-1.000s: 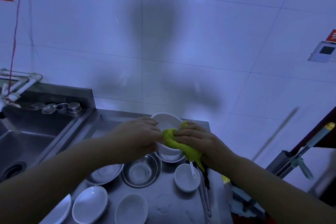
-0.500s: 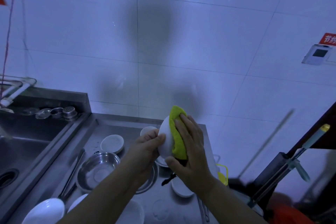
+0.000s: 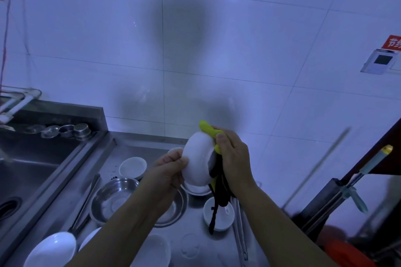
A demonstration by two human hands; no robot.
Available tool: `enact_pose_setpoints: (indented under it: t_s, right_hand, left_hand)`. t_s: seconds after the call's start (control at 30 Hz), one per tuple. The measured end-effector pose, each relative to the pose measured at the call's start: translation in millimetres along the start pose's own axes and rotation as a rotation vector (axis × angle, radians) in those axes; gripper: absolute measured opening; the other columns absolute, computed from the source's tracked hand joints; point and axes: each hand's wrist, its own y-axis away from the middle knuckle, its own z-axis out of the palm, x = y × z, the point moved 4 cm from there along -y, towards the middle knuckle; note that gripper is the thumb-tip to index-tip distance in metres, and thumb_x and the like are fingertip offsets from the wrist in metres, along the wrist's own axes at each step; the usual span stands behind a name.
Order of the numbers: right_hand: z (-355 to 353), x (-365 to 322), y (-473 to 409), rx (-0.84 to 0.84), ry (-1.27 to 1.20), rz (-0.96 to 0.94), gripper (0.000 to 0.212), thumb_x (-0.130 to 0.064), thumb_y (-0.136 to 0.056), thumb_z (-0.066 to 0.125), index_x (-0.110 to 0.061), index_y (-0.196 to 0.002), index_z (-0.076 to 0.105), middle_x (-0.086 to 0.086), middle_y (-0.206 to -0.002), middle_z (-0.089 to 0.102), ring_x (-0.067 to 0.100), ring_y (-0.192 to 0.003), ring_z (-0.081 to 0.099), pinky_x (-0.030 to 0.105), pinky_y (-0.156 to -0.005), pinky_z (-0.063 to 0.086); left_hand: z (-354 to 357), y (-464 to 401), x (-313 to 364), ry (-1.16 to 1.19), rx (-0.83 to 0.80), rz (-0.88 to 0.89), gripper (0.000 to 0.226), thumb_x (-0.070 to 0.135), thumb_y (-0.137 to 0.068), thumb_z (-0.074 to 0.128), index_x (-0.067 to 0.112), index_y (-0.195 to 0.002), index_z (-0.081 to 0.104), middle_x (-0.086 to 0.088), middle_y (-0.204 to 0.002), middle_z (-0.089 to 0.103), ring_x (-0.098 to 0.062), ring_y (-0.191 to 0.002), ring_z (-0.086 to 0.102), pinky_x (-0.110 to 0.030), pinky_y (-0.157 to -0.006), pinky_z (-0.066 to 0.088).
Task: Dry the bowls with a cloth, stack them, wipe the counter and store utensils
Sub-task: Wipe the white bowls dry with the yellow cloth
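A white bowl [image 3: 198, 158] is held up on edge above the steel counter [image 3: 138, 147], its outside facing me. My left hand [image 3: 168, 169] grips its left rim. My right hand [image 3: 233, 158] presses a yellow cloth [image 3: 207, 129] with a dark hanging part against the bowl's far side. Below lie more white bowls [image 3: 132, 167] [image 3: 219, 214], a steel bowl [image 3: 114, 199] and a white stack [image 3: 196, 189] under the lifted bowl.
A deep steel sink [image 3: 26, 171] lies at left, with small strainers [image 3: 65, 131] on its back ledge. A long ladle [image 3: 86, 199] and metal tongs [image 3: 239, 232] rest on the counter. A dark stand with tools [image 3: 338, 191] rises at right. The tiled wall is behind.
The bowl was lifted from the stack and turned on edge. In the last half second it rotated, and the cloth moved from its near face to its far side.
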Motion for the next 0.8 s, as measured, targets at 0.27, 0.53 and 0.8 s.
enact_pose_setpoints:
  t_s: [0.27,0.53,0.8]
  right_hand:
    - [7,-14,15,0.088,0.507,-0.523,0.035,-0.025,-0.093,0.047,-0.011,-0.121,0.064,0.006,-0.123,0.058,0.026,-0.109,0.049,0.027,-0.099,0.035]
    - [-8,-7,25,-0.088,0.615,-0.742,0.031,-0.022,-0.094,0.049,-0.009,-0.115,0.068,0.004,-0.117,0.062,0.027,-0.099,0.05,0.046,-0.083,0.046]
    - [4,-14,8,-0.011,0.545,-0.587,0.033,-0.024,-0.091,0.051,-0.01,-0.117,0.066,0.001,-0.115,0.059,0.021,-0.106,0.047,0.026,-0.096,0.039]
  left_hand:
    - [2,-9,13,0.186,0.008,0.007,0.026,0.009,-0.074,0.051,0.005,-0.081,0.075,-0.013,-0.084,0.073,-0.019,-0.074,0.071,-0.026,-0.059,0.057]
    - [-5,-11,20,0.254,0.024,-0.008,0.028,0.011,-0.073,0.05,0.01,-0.072,0.078,-0.007,-0.078,0.074,-0.014,-0.071,0.071,-0.024,-0.059,0.057]
    - [12,-7,18,0.242,-0.023,-0.043,0.023,0.007,-0.078,0.05,0.001,-0.089,0.069,-0.013,-0.083,0.073,-0.019,-0.073,0.071,-0.027,-0.06,0.057]
